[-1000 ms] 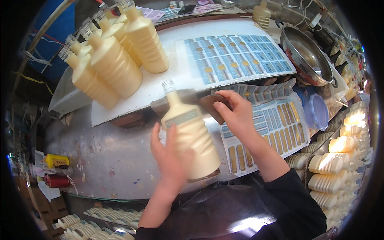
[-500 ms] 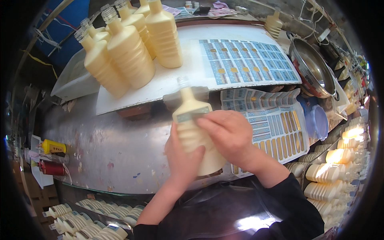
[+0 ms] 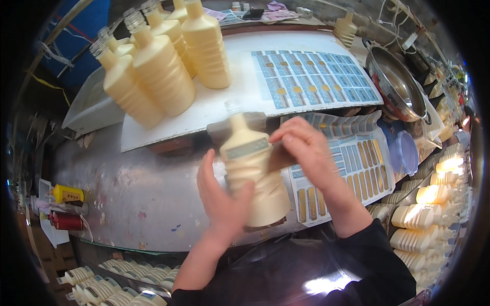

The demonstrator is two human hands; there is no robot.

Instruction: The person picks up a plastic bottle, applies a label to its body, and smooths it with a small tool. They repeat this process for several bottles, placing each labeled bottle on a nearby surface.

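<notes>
A cream plastic bottle [image 3: 255, 176] with a clear threaded neck lies tilted in front of me, its neck over a grey wrapped support [image 3: 217, 130]. Across its shoulder sits a blue-grey strip label [image 3: 247, 149]. My left hand [image 3: 222, 199] is open beside the bottle's left side, thumb blurred over the body and fingers raised. At the right edge of the label is my right hand [image 3: 309, 153], its fingers bent together. A thin brownish flat piece [image 3: 279, 157] shows under those fingers, partly hidden; its kind is unclear.
Several unlabelled cream bottles [image 3: 163, 71] stand on the white board [image 3: 240, 61] at the back left. Label sheets [image 3: 316, 76] lie on the board and beside my right arm. A metal pan [image 3: 398, 81] is at the right. Rows of bottles [image 3: 413, 217] lie right and lower left.
My right hand has drawn right, off the label's middle, uncovering the strip. My left hand has loosened from the bottle and shifted slightly left, its fingers spreading.
</notes>
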